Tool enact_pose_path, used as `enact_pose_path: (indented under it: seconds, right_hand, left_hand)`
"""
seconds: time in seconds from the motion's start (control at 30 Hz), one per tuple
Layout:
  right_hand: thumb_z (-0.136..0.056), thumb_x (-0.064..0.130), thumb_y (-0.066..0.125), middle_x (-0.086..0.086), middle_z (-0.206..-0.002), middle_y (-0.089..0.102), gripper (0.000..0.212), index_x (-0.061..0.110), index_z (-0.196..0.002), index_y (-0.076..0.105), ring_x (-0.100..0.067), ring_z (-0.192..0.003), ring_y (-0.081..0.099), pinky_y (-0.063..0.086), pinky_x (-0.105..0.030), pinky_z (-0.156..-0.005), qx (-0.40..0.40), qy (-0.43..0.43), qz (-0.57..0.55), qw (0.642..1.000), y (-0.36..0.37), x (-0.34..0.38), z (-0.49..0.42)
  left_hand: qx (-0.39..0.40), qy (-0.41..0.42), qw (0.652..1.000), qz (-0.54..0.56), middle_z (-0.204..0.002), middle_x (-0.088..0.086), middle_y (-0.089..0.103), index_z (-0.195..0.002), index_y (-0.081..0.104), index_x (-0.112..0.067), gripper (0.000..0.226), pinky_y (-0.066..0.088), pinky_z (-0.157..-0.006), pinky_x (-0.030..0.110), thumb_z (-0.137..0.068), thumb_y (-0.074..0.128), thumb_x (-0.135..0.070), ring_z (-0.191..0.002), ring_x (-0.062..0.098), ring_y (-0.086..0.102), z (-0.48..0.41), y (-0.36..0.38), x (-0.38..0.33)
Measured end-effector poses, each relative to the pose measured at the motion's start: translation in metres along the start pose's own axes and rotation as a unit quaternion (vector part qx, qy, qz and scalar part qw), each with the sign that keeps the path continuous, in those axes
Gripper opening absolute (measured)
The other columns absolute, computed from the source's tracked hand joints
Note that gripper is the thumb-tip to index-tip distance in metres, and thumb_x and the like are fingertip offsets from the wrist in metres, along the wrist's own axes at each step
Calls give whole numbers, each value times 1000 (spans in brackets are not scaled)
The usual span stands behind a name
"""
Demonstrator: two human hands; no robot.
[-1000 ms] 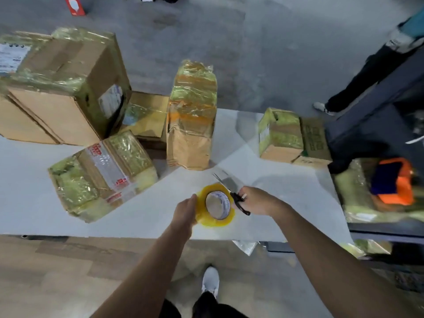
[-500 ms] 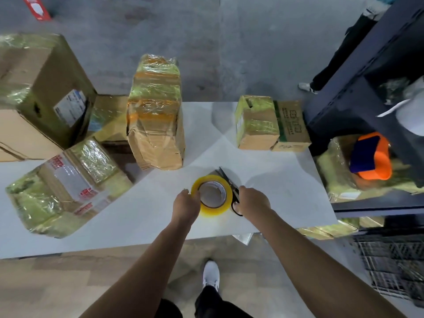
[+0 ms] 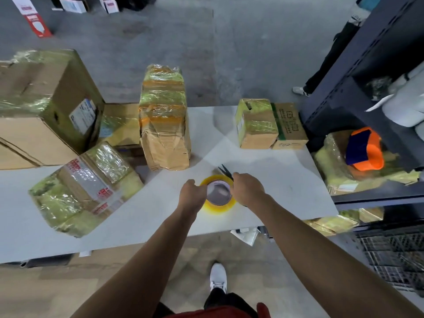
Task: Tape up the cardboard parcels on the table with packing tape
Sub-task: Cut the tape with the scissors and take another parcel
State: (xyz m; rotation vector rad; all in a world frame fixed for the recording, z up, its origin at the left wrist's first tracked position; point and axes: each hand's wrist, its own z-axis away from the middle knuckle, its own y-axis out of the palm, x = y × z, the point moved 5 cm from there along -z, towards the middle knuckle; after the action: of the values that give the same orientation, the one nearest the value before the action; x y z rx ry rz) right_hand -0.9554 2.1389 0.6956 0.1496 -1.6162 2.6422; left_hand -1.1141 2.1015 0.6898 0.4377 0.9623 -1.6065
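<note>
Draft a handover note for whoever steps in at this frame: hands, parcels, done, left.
The left hand grips the yellow tape roll over the white table. The right hand holds the scissors against the roll's other side. No pulled-out strip is visible.
Done: the large box, tall parcel, front-left parcel and small box already carry tape.
Left: probably the tall parcel's bare lower half; the printed carton looks untaped.

Six parcels [image 3: 165, 125], one tape roll [image 3: 219, 195], one scissors [image 3: 226, 172]
</note>
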Motion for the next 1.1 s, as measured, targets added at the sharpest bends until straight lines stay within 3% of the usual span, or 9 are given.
enact_pose_path:
  seconds: [0.13,0.23,0.3,0.4,0.57,0.77,0.9,1.03,1.1]
  right_hand:
    - [-102,16,40,-16,-129,57,33,5,-132,49,-32,-121,54,43,-35,-94,-28,-17,-49,998,-9,54,8]
    - [-99,17,42,-16,-122,61,31,6,-126,53,-34,-118,56,46,-36,-92,-62,-22,-78,995,-12,102,17]
    - [-98,19,45,-16,-119,63,31,5,-124,55,-35,-115,57,47,-36,-90,-77,-21,-85,993,-13,135,22]
    - [-97,22,48,-18,-116,66,31,4,-120,59,-36,-114,57,46,-38,-92,-91,-33,-112,989,-10,184,24]
    - [-99,25,47,-14,-116,64,32,5,-119,62,-32,-111,59,46,-32,-84,-70,-13,-160,985,2,253,28]
    - [-96,46,51,-5,-81,71,39,10,-86,60,-20,-71,72,51,-30,-65,16,52,-216,975,27,301,19]
    - [-86,74,49,-3,-81,71,61,14,-80,54,-18,-76,70,52,-32,-75,40,68,-193,978,33,312,20]
    - [-88,58,55,-4,-90,72,52,8,-98,66,-18,-77,70,54,-34,-79,59,68,-228,970,32,304,13]
    - [-90,54,53,-6,-88,69,48,7,-95,63,-22,-77,64,46,-31,-71,45,66,-185,979,23,296,13]
  left_hand:
    - [7,13,1000,16,-76,1,36,-80,46,-5,11,26,-51,24,-91,43,-6,-67,20,32,-3,-39,-2]
    - [18,40,999,6,-100,19,59,-125,49,12,38,25,-40,20,-91,42,-5,-57,13,30,0,-76,-3]
    - [14,74,997,0,-104,23,60,-129,46,13,42,26,-35,15,-91,42,-3,-56,13,35,3,-102,-3]
    - [-10,115,993,-21,-82,9,53,-99,58,0,21,29,-47,26,-87,41,-3,-66,24,44,-2,-146,-1]
    - [-74,140,987,-27,-94,16,62,-111,62,-3,29,42,-65,33,-91,41,-7,-83,31,54,-13,-223,20]
    - [-73,145,986,-38,-68,-1,62,-112,58,0,30,39,-42,17,-88,41,-5,-64,20,62,-23,-277,50]
    - [-118,172,972,-111,-104,5,63,-121,57,-6,34,43,-66,25,-90,43,-5,-91,23,62,-33,-303,60]
    - [-143,146,952,-227,-124,10,55,-122,54,-5,32,43,-93,40,-91,47,-9,-123,30,48,-53,-321,82]
    - [-127,93,959,-235,-118,8,58,-123,53,-3,38,45,-89,39,-92,60,-25,-116,30,52,-59,-325,95]
